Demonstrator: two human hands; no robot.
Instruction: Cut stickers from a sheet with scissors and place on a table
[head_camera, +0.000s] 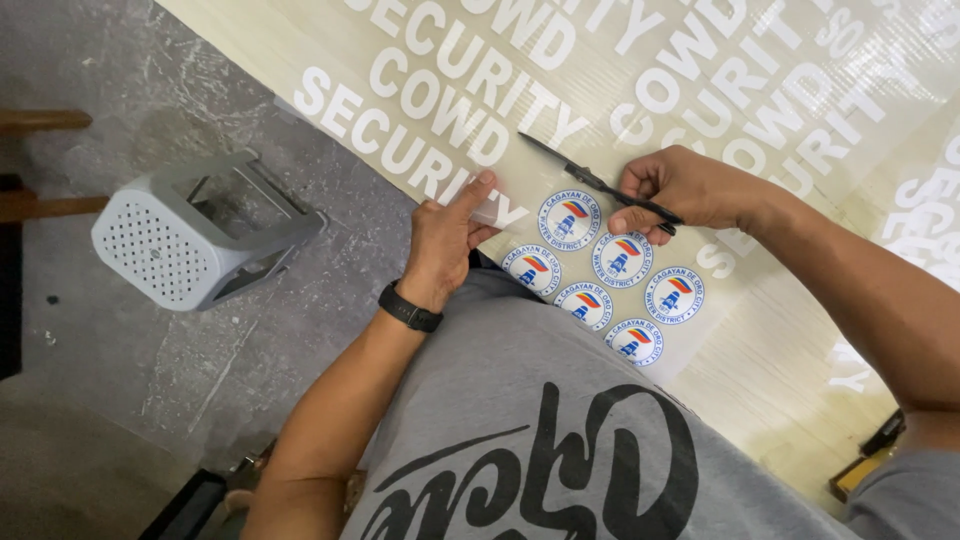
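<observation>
Left hand (445, 235): fingers pressed flat on the printed sheet (620, 60) at the table's near edge.
Right hand (690, 190): gripping black scissors (590, 178) above round stickers (600, 275).

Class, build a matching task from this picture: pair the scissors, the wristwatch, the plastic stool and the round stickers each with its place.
1 scissors
2 wristwatch
3 plastic stool
4 round stickers

a lying tipped over on the concrete floor
b in the right hand
c on the left wrist
d on the sheet between both hands

Pairs: 1-b, 2-c, 3-a, 4-d
</observation>
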